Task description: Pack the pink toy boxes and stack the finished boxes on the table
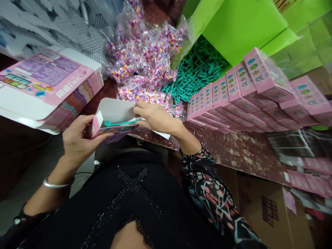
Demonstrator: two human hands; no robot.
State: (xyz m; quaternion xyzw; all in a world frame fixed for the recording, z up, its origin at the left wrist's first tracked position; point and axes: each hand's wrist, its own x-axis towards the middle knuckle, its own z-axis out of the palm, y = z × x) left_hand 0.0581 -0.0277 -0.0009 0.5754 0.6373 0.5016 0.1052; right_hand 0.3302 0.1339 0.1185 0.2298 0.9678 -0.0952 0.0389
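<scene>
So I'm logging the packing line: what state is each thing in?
Small pink box: open, held by left hand.
Teal tool: lying at box mouth, under right hand.
Finished pink boxes: closed, stacked in rows.
Flat cartons: unfolded, piled.
Bead bags: heaped.

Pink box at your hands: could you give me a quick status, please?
Left hand grips pink box, flap open. Right hand holds teal tool at its mouth. Bead bags close behind.
</scene>
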